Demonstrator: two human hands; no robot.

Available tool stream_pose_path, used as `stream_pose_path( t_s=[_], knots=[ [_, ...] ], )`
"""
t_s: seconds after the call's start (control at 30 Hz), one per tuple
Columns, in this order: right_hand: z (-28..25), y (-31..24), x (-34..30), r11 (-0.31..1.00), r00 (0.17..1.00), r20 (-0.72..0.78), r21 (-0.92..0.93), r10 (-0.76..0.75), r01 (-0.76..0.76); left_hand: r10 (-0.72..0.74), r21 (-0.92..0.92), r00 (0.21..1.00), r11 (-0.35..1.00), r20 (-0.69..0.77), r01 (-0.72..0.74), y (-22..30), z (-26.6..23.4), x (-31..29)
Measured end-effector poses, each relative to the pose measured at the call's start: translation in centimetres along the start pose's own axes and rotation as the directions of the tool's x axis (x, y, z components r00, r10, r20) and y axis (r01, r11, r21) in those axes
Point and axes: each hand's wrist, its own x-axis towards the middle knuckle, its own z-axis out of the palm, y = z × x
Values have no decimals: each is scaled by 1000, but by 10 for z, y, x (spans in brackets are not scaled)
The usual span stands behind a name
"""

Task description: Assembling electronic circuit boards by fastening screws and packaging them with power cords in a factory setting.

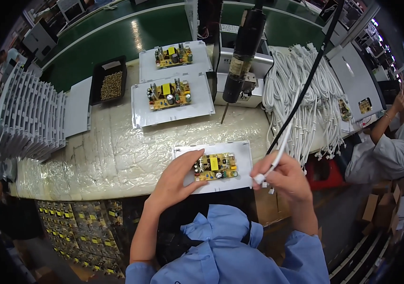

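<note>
A yellow circuit board (214, 164) with coils and capacitors lies on a white plastic panel (243, 156) at the table's front edge. My left hand (176, 180) holds the panel's left end. Its thumb and forefinger reach to the near and far corners of the board. Just beyond the panel's right edge, my right hand (288, 176) pinches the end of a white cable (281, 150) between thumb and fingers. A small white connector (259, 179) sticks out from the grip, and more small connectors dangle below.
An electric screwdriver (237, 71) hangs above the table, bit pointing down. Behind are two panels with boards (172, 116), a black tray of screws (112, 85) and a screw feeder (258, 90). White cables (301, 85) heap at right; panels (26, 113) stack at left. Another person (381, 151) sits at right.
</note>
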Motion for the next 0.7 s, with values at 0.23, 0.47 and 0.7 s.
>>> stream_pose_path(
  t_s=[0.23, 0.47, 0.7],
  knots=[
    [-3, 37, 25, 859, 965, -199, -510, -169, 45, -2, -19, 1000, 1000, -1, 1, 1, 1, 0],
    [2, 60, 40, 376, 883, -133, -925, -451, 52, 10, -15, 1000, 1000, 8, -10, -1, 2, -2],
    [3, 71, 42, 290, 850, -97, -955, -518, 67, 5, -14, 1000, 1000, -16, -6, -2, 3, -1]
  ],
)
